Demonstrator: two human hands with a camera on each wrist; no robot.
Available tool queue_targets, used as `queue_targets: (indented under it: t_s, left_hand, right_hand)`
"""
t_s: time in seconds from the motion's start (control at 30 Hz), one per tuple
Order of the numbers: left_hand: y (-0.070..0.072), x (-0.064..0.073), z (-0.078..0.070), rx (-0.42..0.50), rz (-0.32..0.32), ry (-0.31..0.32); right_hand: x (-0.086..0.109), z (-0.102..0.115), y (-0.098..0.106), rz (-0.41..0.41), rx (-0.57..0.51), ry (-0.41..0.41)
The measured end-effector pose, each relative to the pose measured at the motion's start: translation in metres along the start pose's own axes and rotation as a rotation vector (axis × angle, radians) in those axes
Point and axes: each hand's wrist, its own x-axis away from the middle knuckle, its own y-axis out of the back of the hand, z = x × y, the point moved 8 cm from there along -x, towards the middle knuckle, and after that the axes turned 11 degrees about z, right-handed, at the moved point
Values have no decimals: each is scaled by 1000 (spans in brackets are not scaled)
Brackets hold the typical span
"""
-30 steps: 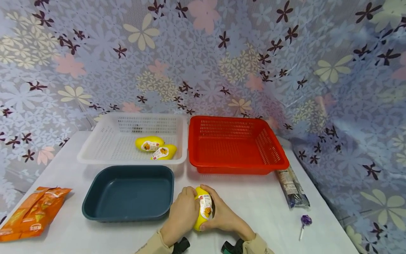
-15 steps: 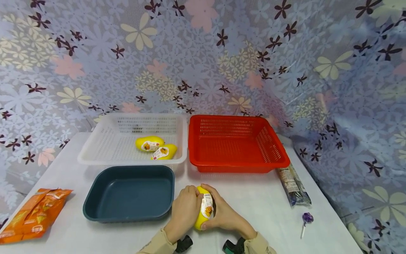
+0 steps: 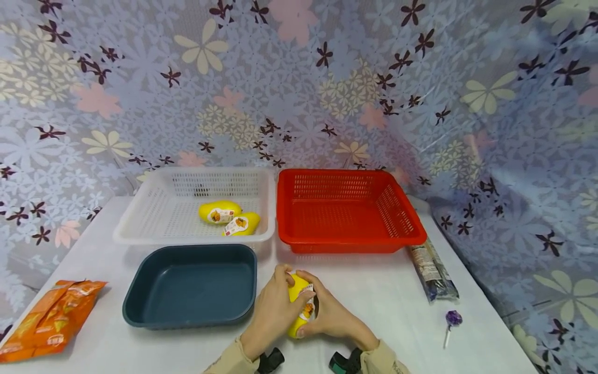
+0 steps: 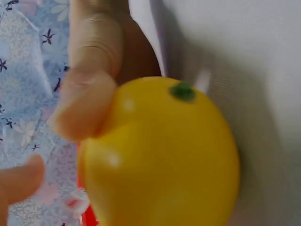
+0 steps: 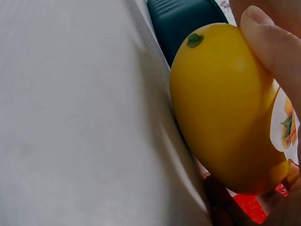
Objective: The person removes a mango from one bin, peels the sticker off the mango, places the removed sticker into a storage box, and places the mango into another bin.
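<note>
A yellow mango (image 3: 299,285) with a white picture label lies on the table before me, between both hands. My left hand (image 3: 274,307) holds its left side, fingers bent at the far end; its thumb reaches across the label and hides part of it. My right hand (image 3: 335,318) grips the right side, thumb near the closer end. In the left wrist view the right thumb presses the mango (image 4: 171,155) near its green stem spot, while the left thumb tip stands apart from the skin. The right wrist view shows the mango (image 5: 225,108) close against the white cloth.
Two labelled mangoes lie in the white basket (image 3: 154,213) at the back left. Beside it stands a red basket (image 3: 345,246). A dark teal tray (image 3: 191,291) is left of my hands. An orange snack bag (image 3: 56,317), a clear packet (image 3: 432,272) and a purple lollipop (image 3: 453,319) lie toward the sides.
My left thumb has lifted and swung right across the mango's label, and the left fingers have moved slightly toward the far end. The right hand keeps its hold.
</note>
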Motion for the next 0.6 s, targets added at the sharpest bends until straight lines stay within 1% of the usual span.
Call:
queue_targets:
  t_s: [0.1, 0.2, 0.33, 0.37, 0.43, 0.53, 0.6]
  left_hand:
    - [0, 1, -1, -15, 7, -4]
    - [2, 2, -4, -68, -21, -29]
    - [2, 3, -6, -115, -50, -50]
    - [3, 3, -7, -125, -62, -65]
    - [3, 3, -10, -126, -86, -118]
    - [3, 4, -14, -82, -110, -212]
    - [2, 4, -15, -34, -114, -256]
  right_hand:
    - [0, 0, -1, 3, 13, -5]
    - [0, -1, -1, -8, 42, -6]
    - [-2, -1, 0, -10, 37, 5]
    - [-2, -1, -1, -7, 31, 13]
    - [-2, 0, -1, 1, 26, 24]
    - [0, 0, -1, 10, 23, 26]
    - [2, -1, 0, 7, 39, 12]
